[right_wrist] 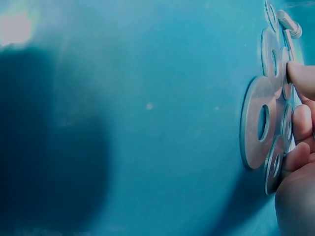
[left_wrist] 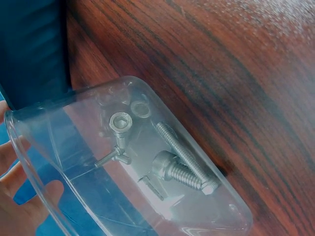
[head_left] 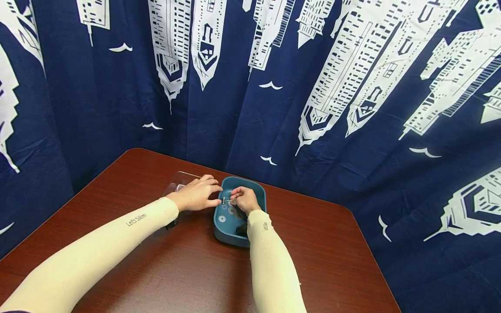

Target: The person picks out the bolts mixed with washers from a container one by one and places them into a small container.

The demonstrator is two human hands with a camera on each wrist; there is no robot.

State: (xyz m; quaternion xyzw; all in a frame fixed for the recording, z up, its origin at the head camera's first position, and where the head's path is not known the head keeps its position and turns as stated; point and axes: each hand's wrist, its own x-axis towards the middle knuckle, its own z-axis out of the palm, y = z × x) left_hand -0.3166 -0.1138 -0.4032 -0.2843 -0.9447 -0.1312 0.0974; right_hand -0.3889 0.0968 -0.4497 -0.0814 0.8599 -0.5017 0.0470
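Inside the blue tray (head_left: pixel 220 234), my right hand (head_left: pixel 245 201) has its thumb and fingertips bent together at a thin metal screw (head_left: pixel 229 201). A short bolt (right_wrist: pixel 289 24) lies close by in the right wrist view. Flat washers of different sizes, among them a large washer (right_wrist: pixel 256 128), lie on the tray floor beside these fingers. My left hand (head_left: pixel 195 194) reaches over the tray's left edge with spread, relaxed fingers. In the left wrist view, its fingers show by the rim of a clear plastic box (left_wrist: pixel 147 93); whether they touch it I cannot tell.
The clear box holds several screws and bolts, including a thick bolt (left_wrist: pixel 179 173), a long bolt (left_wrist: pixel 179 152) and a socket-head screw (left_wrist: pixel 120 123). A dark object (head_left: pixel 242 229) sits in the tray near my right wrist. Behind the brown table (head_left: pixel 188 269) hangs a blue curtain (head_left: pixel 235 121).
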